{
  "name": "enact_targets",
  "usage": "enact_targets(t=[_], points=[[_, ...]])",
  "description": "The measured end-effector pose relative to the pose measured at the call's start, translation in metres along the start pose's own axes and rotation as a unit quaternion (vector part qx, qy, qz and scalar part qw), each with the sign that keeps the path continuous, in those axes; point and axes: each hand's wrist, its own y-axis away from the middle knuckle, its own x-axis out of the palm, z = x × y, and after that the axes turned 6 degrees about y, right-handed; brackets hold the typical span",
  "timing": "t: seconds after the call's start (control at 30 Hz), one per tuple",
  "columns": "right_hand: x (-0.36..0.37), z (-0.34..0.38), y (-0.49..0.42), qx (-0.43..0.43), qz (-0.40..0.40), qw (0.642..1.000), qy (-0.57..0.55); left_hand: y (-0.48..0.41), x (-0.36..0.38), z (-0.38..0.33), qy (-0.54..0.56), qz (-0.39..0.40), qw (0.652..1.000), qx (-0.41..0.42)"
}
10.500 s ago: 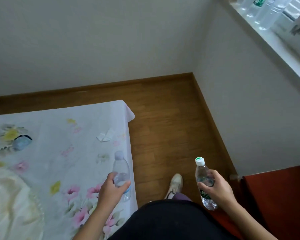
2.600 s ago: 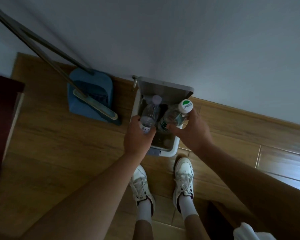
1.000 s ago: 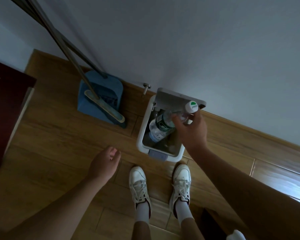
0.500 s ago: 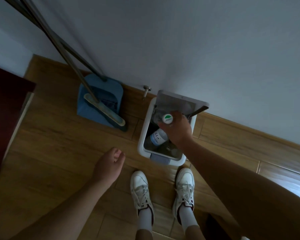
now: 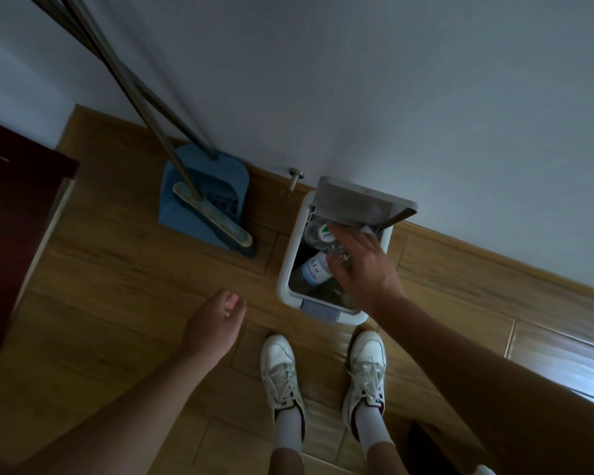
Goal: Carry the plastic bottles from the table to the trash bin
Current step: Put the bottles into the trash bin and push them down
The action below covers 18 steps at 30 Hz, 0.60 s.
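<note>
My hands are emptying out over the trash bin.

My right hand (image 5: 360, 265) is hovering over the open trash bin (image 5: 290, 255) with fingers spread and nothing gripped. Under it the plastic bottles are lying inside: the green-capped bottle (image 5: 319, 233) at the far end beneath the raised lid (image 5: 350, 204), the white-labelled bottle (image 5: 314, 270) nearer me. My left hand (image 5: 213, 325) is hanging loosely curled and empty over the wood floor (image 5: 117, 303), left of the bin. My white sneakers (image 5: 282, 375) are standing just before the bin. A blue dustpan (image 5: 203, 186) and broom (image 5: 213, 217) are leaning against the wall farther left.
</note>
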Motion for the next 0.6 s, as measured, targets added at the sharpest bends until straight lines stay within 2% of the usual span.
enact_targets(t=[0.1, 0.3, 0.4, 0.5, 0.6], points=[[0.004, 0.000, 0.005, -0.047, -0.006, 0.999, 0.027, 0.000, 0.004, 0.001, 0.016, 0.001, 1.000, -0.003], [0.004, 0.008, 0.009, -0.054, -0.008, 0.998, 0.022, 0.007, 0.010, 0.002, 0.013, 0.006, 1.000, -0.004], [0.004, 0.018, -0.002, 0.019, 0.003, 0.999, -0.049, 0.009, 0.010, 0.003, 0.016, 0.009, 1.000, -0.004], [0.005, 0.025, -0.019, 0.115, 0.002, 0.984, -0.135, 0.008, 0.010, 0.005, 0.017, 0.003, 1.000, -0.003], [0.011, 0.022, -0.024, 0.130, 0.002, 0.981, -0.145, 0.005, 0.014, 0.009, 0.019, -0.001, 1.000, -0.006]])
